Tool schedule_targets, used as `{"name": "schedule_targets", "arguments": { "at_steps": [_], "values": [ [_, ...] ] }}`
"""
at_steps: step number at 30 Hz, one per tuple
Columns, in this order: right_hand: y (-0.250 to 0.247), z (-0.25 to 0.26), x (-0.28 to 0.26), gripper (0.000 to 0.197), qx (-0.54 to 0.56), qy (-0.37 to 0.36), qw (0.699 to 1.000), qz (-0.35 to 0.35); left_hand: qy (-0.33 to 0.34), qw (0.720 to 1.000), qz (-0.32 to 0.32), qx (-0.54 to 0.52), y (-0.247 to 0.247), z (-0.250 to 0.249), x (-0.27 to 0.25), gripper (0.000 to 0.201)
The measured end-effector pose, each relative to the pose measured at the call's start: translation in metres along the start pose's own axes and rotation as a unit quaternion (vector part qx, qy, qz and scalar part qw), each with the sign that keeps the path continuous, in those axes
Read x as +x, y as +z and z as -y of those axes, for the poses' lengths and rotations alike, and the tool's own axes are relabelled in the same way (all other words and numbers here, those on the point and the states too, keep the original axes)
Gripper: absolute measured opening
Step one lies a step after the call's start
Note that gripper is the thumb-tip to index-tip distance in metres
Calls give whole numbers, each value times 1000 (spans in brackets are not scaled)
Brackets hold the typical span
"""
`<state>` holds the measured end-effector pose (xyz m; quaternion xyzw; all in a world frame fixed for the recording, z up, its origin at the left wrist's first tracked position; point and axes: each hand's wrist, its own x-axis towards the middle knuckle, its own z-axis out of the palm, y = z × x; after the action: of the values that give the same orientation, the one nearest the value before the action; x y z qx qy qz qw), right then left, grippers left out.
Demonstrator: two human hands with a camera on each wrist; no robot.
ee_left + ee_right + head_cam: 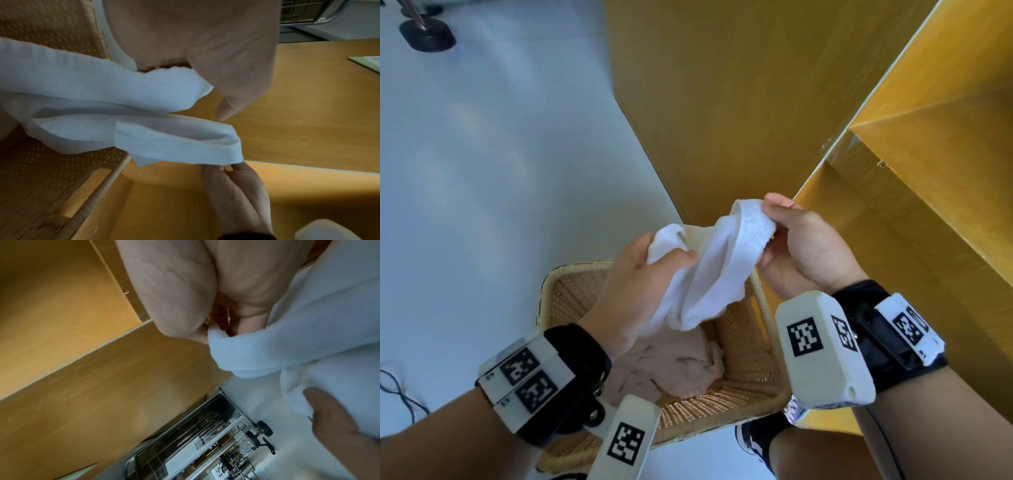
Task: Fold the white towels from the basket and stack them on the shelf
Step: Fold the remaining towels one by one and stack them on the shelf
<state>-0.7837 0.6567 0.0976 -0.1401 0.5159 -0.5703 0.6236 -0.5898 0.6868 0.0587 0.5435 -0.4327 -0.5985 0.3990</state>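
Hands grip one white towel (709, 267) between them. The left hand (633, 287) bunches one end; the right hand (801, 246) pinches an edge. Below both sits the wicker basket (753, 346).

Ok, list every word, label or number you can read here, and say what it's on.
No readable words or numbers.
Wrist trackers: black-and-white square code patterns, no letters; tiny edge marks too small to read.
Green-edged paper: print too blurred.
Label on the metal cart: too blurred.
Towel, basket: none.
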Motion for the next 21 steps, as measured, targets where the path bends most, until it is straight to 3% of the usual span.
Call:
{"name": "schedule_targets", "arguments": {
  "at_steps": [8,10,14,17,19,21],
  "values": [
    [5,6,-3,30,122,13,992,23,48,989,51,130,7,3,-10,73],
    [7,7,-3,28,160,16,987,11,75,982,52,164,8,6,-13,64],
    [10,6,-1,30,168,24,985,17,116,968,-9,222,12,10,-9,32],
    [13,7,-1,26,167,18,986,3,125,969,-28,212,9,10,-5,23],
    [12,8,-1,15,111,5,994,-18,119,975,-47,184,6,11,-3,22],
    [10,7,-1,10,-11,-24,998,-51,106,981,-66,148,4,12,-1,22]
  ]
}}
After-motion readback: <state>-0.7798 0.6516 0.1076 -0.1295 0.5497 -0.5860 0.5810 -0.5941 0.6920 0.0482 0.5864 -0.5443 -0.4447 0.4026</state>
